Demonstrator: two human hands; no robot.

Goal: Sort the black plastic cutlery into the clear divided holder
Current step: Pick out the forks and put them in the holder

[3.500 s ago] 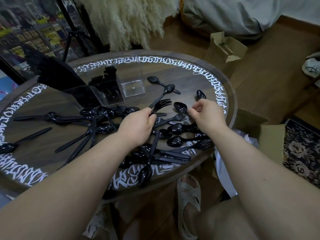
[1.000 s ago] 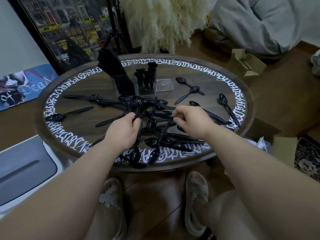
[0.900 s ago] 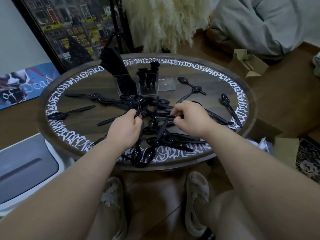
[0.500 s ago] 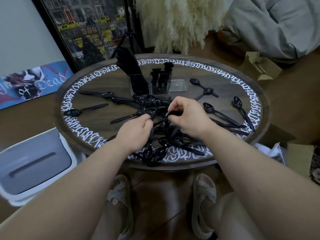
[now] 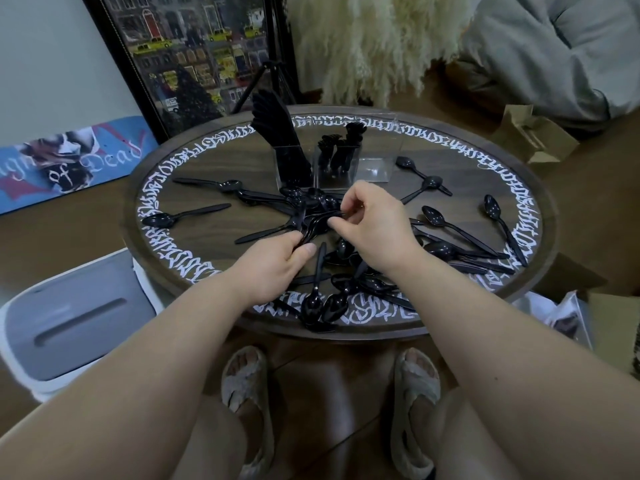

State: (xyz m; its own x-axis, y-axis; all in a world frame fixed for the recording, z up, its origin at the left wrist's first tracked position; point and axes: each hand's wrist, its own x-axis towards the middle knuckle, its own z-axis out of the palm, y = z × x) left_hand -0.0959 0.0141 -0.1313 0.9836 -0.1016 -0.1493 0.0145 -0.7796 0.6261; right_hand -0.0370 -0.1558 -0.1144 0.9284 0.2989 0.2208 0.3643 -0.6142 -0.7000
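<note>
The round surface (image 5: pixel 207 237) was big and brown, with white letters all around its edge. Black cutlery (image 5: pixel 450 247) lay spread over it, most of it in a messy pile in the middle and some spoons off to my right. The holder (image 5: pixel 346 168) stood at the far side of the pile. Its left part held a bunch of black pieces leaning left, its middle part held some standing up, and its right part looked bare. My left hand (image 5: pixel 273 265) sat near the pile, its fingers clamped on a bunch of handles. My right hand (image 5: pixel 377 223) was just beside it, and its fingers (image 5: pixel 334 222) pinched one piece from that same bunch.
</note>
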